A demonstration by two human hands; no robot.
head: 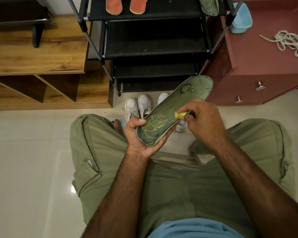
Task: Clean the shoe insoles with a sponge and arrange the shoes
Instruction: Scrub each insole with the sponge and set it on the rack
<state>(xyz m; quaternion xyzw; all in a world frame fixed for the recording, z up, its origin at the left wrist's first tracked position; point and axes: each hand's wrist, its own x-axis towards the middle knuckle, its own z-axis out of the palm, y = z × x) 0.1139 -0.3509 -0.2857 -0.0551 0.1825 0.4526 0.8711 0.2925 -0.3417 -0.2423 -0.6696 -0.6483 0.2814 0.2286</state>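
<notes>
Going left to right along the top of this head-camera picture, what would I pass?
Black stand → pair of orange insoles on the shoe rack → green insole on the same shelf → blue bin → white laces.

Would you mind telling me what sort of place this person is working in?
Probably a home entryway: a black shoe rack holding orange insoles, white sneakers on the tiled floor, and a maroon drawer cabinet beside it.
</notes>
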